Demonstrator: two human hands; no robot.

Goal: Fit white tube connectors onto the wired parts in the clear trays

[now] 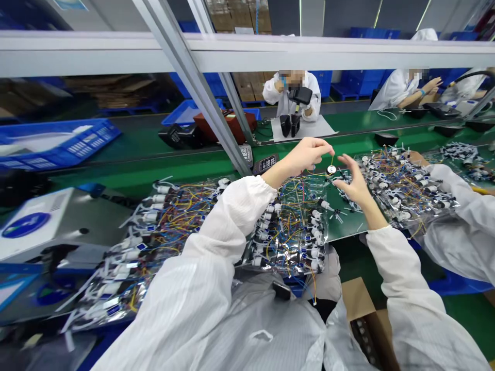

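Note:
My left hand [307, 155] is raised over the bench, its thumb and fingers pinched on a thin yellow wire. From that wire hangs a small round part with a pale face [331, 169]. Just right of it is my right hand [353, 181], thumb and fingers spread apart with nothing between them. Below both hands lies a clear plastic tray of wired parts [288, 232], with white tubes and yellow, blue and red wires. Loose white strips [338, 214] are scattered on the green bench beside the tray.
More wired parts lie in a heap [154, 232] on the left and in another pile [406, 190] on the right. Metal posts [193, 77] and a rail cross in front. A metal box [65, 221] stands far left. Across the line sits a co-worker [313, 93]; a neighbour's sleeve [448, 190] reaches in.

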